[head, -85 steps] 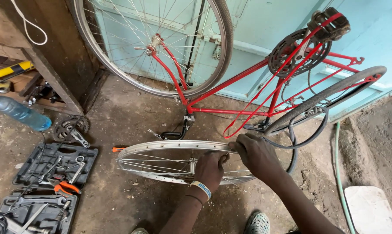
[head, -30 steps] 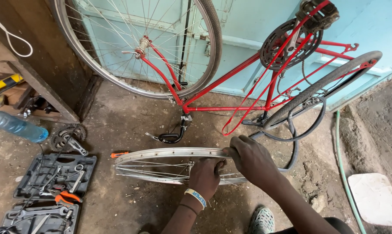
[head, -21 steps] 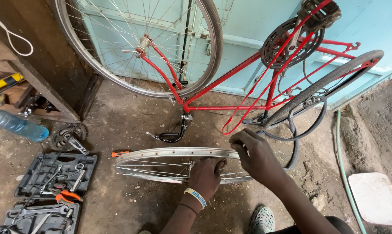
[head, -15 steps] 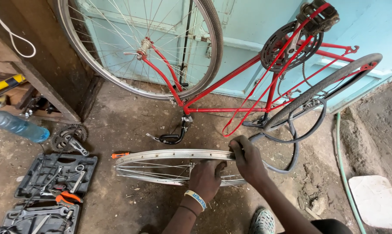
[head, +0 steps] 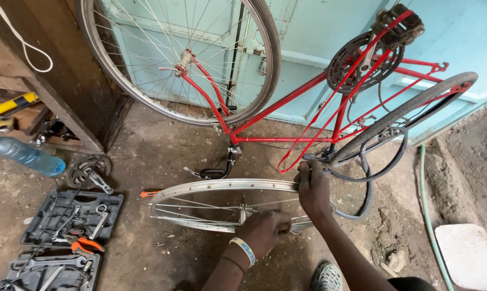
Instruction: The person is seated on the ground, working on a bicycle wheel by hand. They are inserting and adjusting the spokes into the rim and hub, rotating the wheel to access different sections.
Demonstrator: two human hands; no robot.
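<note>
Rim (head: 211, 186) within both hands' grip

The bare wheel rim (head: 222, 186) I hold is shiny silver with thin silver spokes. My left hand (head: 265, 231) wears a wristband (head: 245, 250) in white, blue and yellow. The bicycle frame (head: 286, 105) is bright red, its tyre (head: 267, 48) dark grey. Behind it the wall (head: 308, 27) is pale turquoise. The ground (head: 146, 140) is dusty brown. The bottle (head: 25, 156) is clear blue. The tool case (head: 39, 229) is dark grey, with orange-handled pliers (head: 84, 246). The hose (head: 426, 210) is green.
</note>
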